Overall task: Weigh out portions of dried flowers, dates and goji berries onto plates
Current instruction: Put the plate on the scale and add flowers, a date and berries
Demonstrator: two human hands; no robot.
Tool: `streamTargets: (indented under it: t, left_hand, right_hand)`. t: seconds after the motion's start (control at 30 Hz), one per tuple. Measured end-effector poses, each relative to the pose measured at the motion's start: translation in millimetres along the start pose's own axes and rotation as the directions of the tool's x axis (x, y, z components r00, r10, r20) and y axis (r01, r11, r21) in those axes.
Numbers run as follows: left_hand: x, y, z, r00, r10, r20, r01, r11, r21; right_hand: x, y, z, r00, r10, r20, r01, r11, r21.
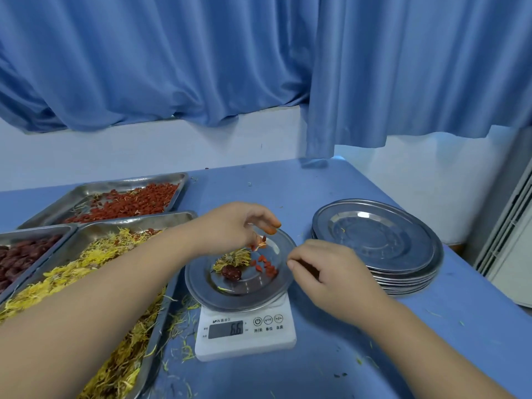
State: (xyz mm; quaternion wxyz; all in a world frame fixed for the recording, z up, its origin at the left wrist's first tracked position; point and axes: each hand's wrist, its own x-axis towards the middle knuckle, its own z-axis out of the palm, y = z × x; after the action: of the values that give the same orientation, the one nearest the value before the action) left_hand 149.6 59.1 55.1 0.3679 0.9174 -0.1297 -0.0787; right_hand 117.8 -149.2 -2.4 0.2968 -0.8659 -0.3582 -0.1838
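Two grips, left hand (230,226) pinching goji berries (260,243) above plate (230,295), right hand (331,275) pinching rim.

Steel plate (218,295) on the white scale (276,338) — yellow dried flower (231,259), dark date (231,272), red goji berries (266,266) inside.

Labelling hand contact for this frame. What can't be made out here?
Head view only.
Left hand: fingertips motion-blurred; pinching or dropping goji berries, cannot tell.
Right hand: its back hides the fingertips; contact with the plate rim unclear.
Date tray: cut off by the left edge.
Flower tray: partly covered by the left forearm.
Scale: unit marks too small.
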Motion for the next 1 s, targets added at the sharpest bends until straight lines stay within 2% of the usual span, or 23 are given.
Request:
streamTargets:
  t: [0.27,0.47,0.73,1.0]
  left_hand:
    - [-4,-7,-1,0.994,-0.036,-0.1,0.021,0.989,-0.148]
    - [-8,-17,1,0.986,-0.099,-0.133,0.045,0.931,-0.361]
    - [-10,-17,17,0.96,-0.12,-0.253,0.039,0.952,-0.303]
    - [-17,-14,25,0.97,-0.101,-0.222,0.011,0.928,-0.373]
  right_hand:
    - [-2,-2,1,1.0,-0.02,-0.002,0.02,1.0,-0.019]
    - [-2,3,3,1.0,0.011,0.001,-0.011,1.0,-0.017]
    - [-2,1,4,1.0,0.011,0.015,-0.011,1.0,-0.016]
    - [-3,-1,5,1.0,-0.012,0.028,0.013,1.0,-0.025]
